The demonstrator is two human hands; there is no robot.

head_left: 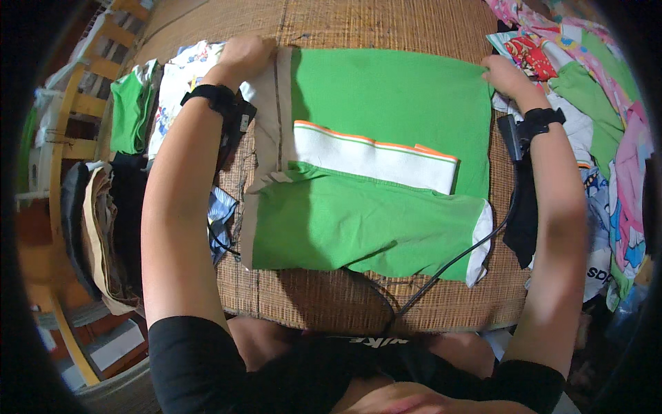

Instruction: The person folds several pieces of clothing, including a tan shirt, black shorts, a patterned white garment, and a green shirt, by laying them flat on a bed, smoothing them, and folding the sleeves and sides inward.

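Observation:
A green shirt (386,96) with a beige panel (265,145) at its left lies spread on the woven mat, its near part folded over. Across its middle runs a white band (372,155) edged in orange and green; a white trim (480,245) shows at the near right. My left hand (247,56) is closed on the far left corner, at the beige panel; its fingertips are partly hidden. At the far right corner, my right hand (507,76) pinches the green cloth between thumb and fingers. Both arms reach along the sides of the shirt.
Folded clothes stand at the left: a green piece (131,110), a white printed one (183,83) and a dark and beige stack (103,234). A loose heap of clothes (593,103) covers the right side. Black cables (441,269) from wrist devices cross the mat (317,297).

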